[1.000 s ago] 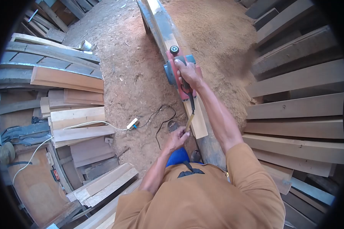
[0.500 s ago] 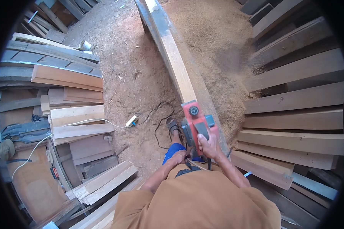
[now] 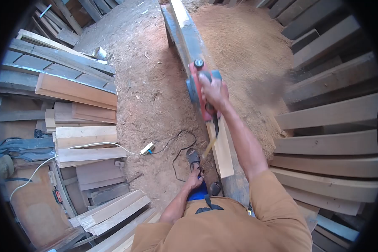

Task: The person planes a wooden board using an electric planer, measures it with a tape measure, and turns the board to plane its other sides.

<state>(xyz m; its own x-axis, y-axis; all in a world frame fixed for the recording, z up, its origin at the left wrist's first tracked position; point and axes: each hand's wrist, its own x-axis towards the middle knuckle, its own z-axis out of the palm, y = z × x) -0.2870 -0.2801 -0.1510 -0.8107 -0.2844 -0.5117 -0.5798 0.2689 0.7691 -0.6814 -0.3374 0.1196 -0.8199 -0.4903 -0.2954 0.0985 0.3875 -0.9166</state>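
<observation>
My right hand [image 3: 215, 93] is closed round the rear handle of a red and grey electric hand planer [image 3: 206, 110], my arm stretched forward. The planer sits on a long pale wooden board [image 3: 221, 157], partway along it, hiding the wood beneath. That board lies lengthwise on a narrow bench [image 3: 235, 181]. My left hand [image 3: 194, 180] is low by my blue shorts, above my sandalled foot [image 3: 193, 156]. Its fingers look curled; a dark thing shows beside them, too small to name. A power cord [image 3: 216, 127] trails from the back of the planer.
A white extension socket [image 3: 147, 148] lies on the dusty floor, with a black cord looping near my foot. Stacked planks [image 3: 86, 136] line the left side. More boards [image 3: 329, 143] stand in rows at right. Shavings [image 3: 243, 46] cover the ground beyond the bench.
My right hand has pushed the planer forward along the board, away from my body, and the board's near end now shows behind it. My left hand stays low by my leg.
</observation>
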